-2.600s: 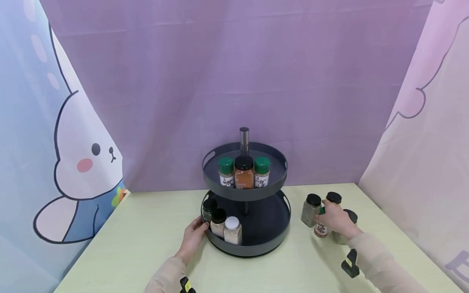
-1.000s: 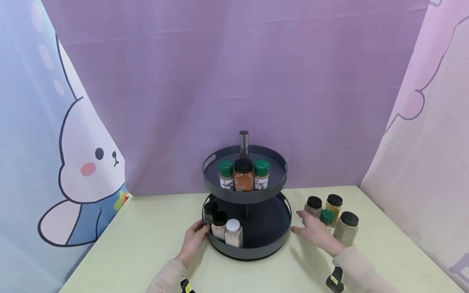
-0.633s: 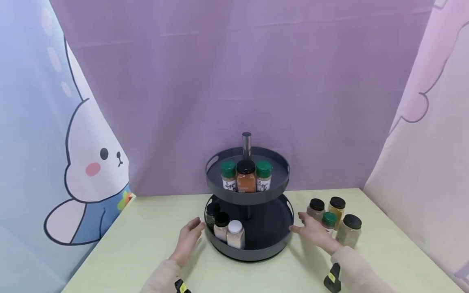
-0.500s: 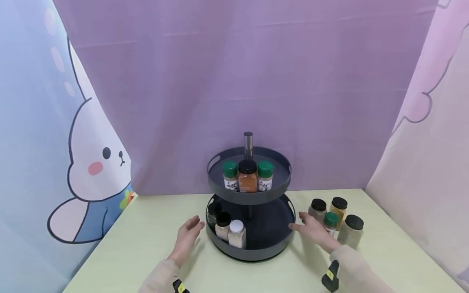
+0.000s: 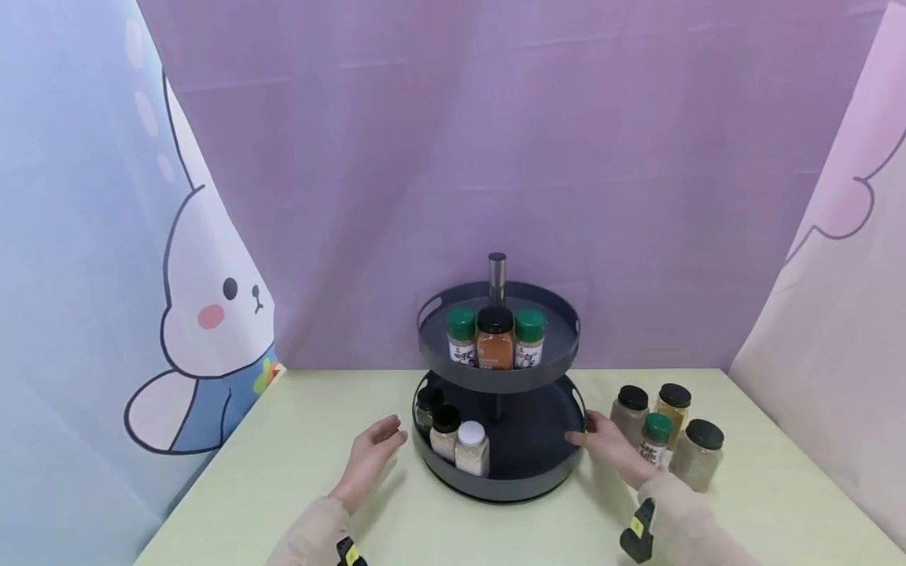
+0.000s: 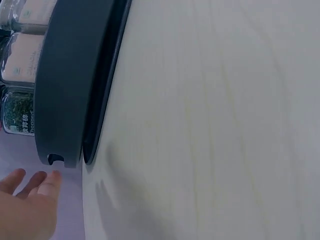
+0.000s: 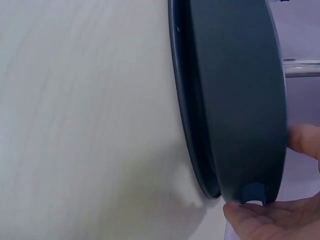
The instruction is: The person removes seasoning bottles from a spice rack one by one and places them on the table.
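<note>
A dark grey two-tier turntable rack [image 5: 499,490] stands on the table. At its right side my right hand [image 5: 614,448] pinches the lower tray's rim, thumb over the inside and fingers outside. The right wrist view shows the fingertips [image 7: 240,215] by the handle slot in the tray wall [image 7: 240,100]. My left hand [image 5: 370,457] hovers beside the lower tray's left side, fingers loosely extended and holding nothing. On that tray's left are a dark-lidded herb jar [image 6: 18,111], a black-lidded jar [image 5: 444,434] and a white-lidded jar [image 5: 472,450].
On the upper tray stand two green-capped shakers [image 5: 462,336] [image 5: 529,338] with an orange-brown spice jar [image 5: 495,342] between them. Right of the rack, close to my right forearm, several jars cluster: a green-capped one [image 5: 655,440] and black-lidded ones [image 5: 697,456]. A purple curtain [image 5: 538,157] hangs behind.
My right hand has left the green-capped jar in the right cluster, moved left and taken hold of the tray rim. My left hand has let go of the rim and drawn slightly away.
</note>
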`<state>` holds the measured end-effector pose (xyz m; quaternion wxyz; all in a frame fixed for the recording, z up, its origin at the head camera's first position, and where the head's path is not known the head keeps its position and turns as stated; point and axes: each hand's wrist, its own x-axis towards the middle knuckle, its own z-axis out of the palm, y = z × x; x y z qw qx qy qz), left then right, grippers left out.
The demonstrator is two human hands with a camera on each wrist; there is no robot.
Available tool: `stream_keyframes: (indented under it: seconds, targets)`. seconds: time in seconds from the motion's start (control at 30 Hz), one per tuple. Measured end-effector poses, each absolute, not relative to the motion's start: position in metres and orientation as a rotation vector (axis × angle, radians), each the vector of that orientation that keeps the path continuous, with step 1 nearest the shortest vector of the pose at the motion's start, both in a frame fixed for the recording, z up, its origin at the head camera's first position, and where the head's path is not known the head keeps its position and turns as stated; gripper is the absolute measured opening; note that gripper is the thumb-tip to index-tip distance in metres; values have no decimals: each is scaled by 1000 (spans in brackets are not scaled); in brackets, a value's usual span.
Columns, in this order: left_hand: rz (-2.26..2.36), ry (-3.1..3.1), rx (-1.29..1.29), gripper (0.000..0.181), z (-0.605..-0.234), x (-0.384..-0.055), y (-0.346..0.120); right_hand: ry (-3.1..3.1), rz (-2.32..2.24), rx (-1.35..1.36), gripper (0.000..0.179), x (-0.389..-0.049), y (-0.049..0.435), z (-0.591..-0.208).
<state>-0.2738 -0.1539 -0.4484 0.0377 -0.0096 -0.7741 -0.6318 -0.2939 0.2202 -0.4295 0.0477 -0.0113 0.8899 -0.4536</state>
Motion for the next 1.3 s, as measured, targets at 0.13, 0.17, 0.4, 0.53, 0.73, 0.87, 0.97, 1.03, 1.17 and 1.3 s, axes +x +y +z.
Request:
stream_keyframes:
  seconds: [0.13, 0.17, 0.4, 0.53, 0.73, 0.87, 0.97, 1.03, 1.17, 1.3]
  targets:
    - [-1896, -2434, -88, 56, -448, -277, -155, 2712, -1419, -26, 71, -292, 220, -433]
    - [-1881, -2448, -99, 57, -447, -278, -155, 2705, -1436, -24, 70, -292, 220, -434]
    - [-1842, -2506, -196, 53, -435, -285, -152, 2648, -1534, -16, 66, -291, 221, -439]
    - [-1847, -2528, -298, 57, -428, -296, -149, 2645, -1545, -3, 65, -289, 221, -439]
    - [-1779, -2724, -548, 72, -409, -324, -149, 2633, -1560, -14, 65, -289, 218, -438]
    - [-1652, -2896, -643, 75, -393, -339, -147, 2635, -1562, -19, 65, -294, 216, -436]
    - [-1583, -3005, -689, 72, -386, -345, -143, 2639, -1569, -21, 66, -297, 216, -437]
    - [-1575, -3055, -709, 70, -384, -349, -141, 2647, -1570, -20, 66, -298, 216, -438]
    - [-1558, -3131, -662, 71, -384, -352, -136, 2645, -1589, -11, 65, -297, 217, -440]
    - [-1484, -3184, -650, 75, -383, -354, -133, 2647, -1606, 18, 65, -296, 219, -442]
